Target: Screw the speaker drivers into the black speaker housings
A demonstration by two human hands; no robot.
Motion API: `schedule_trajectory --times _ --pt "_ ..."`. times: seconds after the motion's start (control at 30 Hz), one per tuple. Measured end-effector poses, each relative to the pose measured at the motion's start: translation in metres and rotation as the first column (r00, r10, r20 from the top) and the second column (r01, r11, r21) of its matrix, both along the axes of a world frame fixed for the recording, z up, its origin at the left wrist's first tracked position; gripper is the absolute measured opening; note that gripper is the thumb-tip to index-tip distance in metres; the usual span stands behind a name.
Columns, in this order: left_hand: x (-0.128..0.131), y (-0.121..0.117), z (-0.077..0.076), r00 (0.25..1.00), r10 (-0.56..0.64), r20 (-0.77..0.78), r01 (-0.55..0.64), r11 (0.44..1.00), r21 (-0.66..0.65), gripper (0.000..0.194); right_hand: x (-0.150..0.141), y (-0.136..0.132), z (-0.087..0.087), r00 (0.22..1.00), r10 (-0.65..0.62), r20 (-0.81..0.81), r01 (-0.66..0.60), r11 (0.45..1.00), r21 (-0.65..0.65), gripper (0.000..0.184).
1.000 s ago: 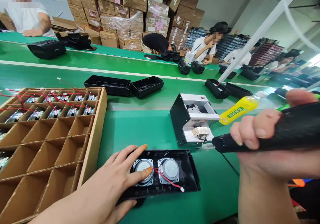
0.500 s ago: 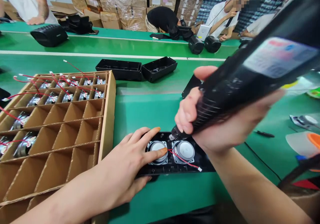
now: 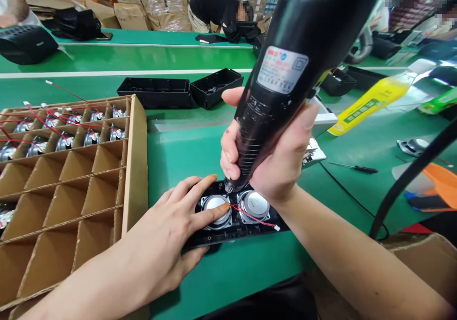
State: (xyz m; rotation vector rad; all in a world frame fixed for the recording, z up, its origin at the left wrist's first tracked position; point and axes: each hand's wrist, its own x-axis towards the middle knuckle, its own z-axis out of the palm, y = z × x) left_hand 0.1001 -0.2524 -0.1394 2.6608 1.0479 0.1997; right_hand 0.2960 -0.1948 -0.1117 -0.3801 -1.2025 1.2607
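My left hand point(image 3: 167, 220) presses on a black plastic speaker housing point(image 3: 228, 240), its thumb lying across the left round speaker driver point(image 3: 216, 209). A second driver point(image 3: 254, 205) sits beside it, with a red-and-black wire point(image 3: 257, 220) running between them. My right hand point(image 3: 282, 163) grips a black electric screwdriver point(image 3: 282, 82) almost upright. The screwdriver's tip point(image 3: 230, 185) meets the housing's far edge, next to the left driver. The hand hides part of the housing.
A cardboard divider tray point(image 3: 136, 167) holding wired speaker drivers stands to the left on the green conveyor belt point(image 3: 171, 167). Black housings point(image 3: 153, 94) lie beyond. To the right are a small screwdriver point(image 3: 353, 168), a yellow bottle point(image 3: 371, 105) and a black cable point(image 3: 403, 186).
The electric screwdriver has swung from lying nearly flat at the right to almost upright, its tip now on the housing. My left hand stays on the housing.
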Motion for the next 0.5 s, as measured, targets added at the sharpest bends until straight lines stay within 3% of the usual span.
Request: schedule_trajectory --times 0.23,0.5 --pt "-0.003 0.001 -0.009 0.999 -0.029 0.04 0.027 0.998 0.049 0.074 0.003 0.001 -0.003 0.992 -0.043 0.118 0.054 0.995 -0.088 0.062" --pt "-0.003 0.003 -0.012 0.999 -0.031 0.023 0.029 0.997 0.067 0.072 -0.002 0.0 -0.008 0.997 -0.004 0.076 0.005 1.0 -0.016 0.06"
